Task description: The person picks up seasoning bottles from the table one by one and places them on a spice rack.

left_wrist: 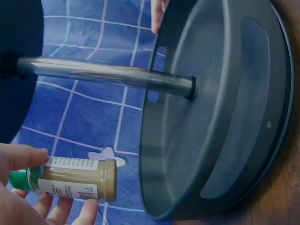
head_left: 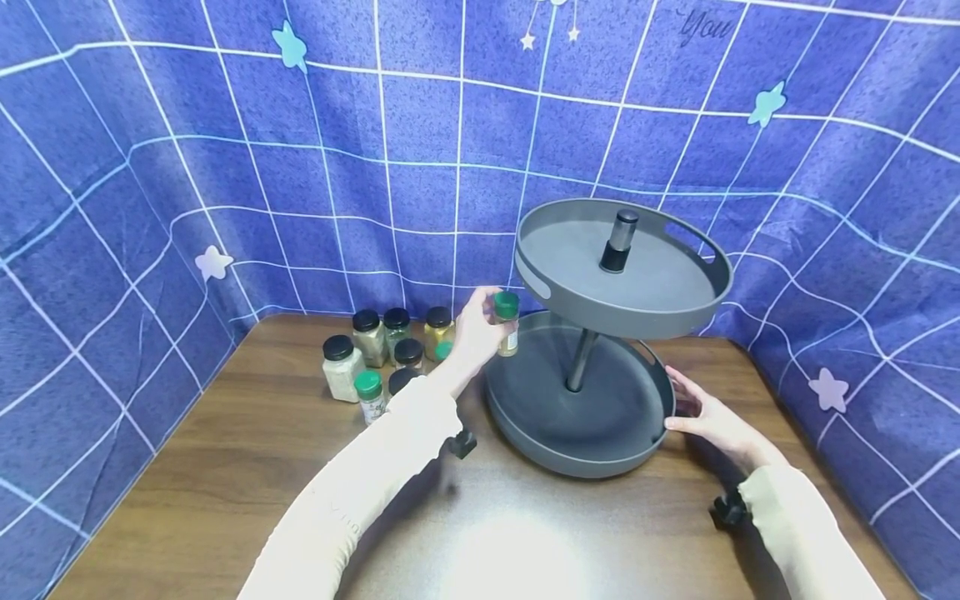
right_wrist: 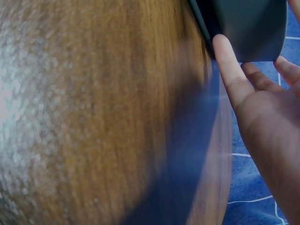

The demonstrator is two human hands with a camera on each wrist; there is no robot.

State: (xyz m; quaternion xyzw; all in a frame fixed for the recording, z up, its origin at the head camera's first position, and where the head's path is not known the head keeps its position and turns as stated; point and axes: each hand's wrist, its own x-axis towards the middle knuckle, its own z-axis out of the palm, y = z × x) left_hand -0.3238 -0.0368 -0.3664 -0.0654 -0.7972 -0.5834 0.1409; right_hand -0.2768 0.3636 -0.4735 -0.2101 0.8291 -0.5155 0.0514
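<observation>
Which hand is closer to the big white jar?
Left. The left hand is right of the white jar, past other jars; the right hand is farther, at the lower tray.

Left hand [head_left: 474, 333] holds a green-capped jar [head_left: 507, 335] upright at a gray two-tier stand's [head_left: 615, 318] left. Right hand [head_left: 708, 419] touches the stand's lower tray [head_left: 536, 404].

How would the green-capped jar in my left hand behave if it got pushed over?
The green-capped jar would probably roll on its side, since its body looks cylindrical. Its smooth, clear wall suggests it may be stiff and a little slippery.
</observation>
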